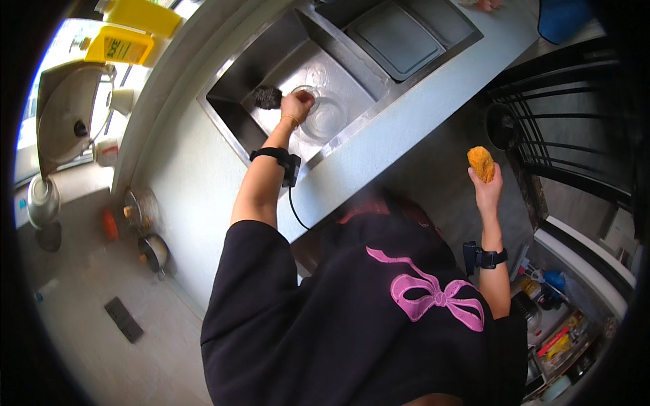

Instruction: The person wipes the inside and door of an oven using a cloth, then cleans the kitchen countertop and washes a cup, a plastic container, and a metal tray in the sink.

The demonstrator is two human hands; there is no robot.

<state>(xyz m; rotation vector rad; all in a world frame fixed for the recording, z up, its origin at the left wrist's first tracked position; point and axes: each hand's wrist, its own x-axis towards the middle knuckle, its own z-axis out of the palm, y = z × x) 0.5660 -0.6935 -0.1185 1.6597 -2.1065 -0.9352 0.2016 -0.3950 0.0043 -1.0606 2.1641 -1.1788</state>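
Note:
My left hand (296, 107) reaches into the left basin of a stainless steel sink (350, 86), its fingers curled over a round, shiny rim near the drain area (325, 119). Whether the fingers grip that rim is unclear. Just left of this hand is a dark, fuzzy scrubber (266, 97). Off to the right, away from the counter, my right hand (488, 190) holds up an orange-yellow fuzzy sponge (481, 163). Its thumb and fingers close around the sponge's lower end.
A grey tray (396, 38) covers part of the right basin. The pale counter edge (406, 124) runs between me and the sink. Yellow bottles (122, 45) stand by the window at left. A black rack (563, 122) and a cluttered drawer (548, 319) are at right.

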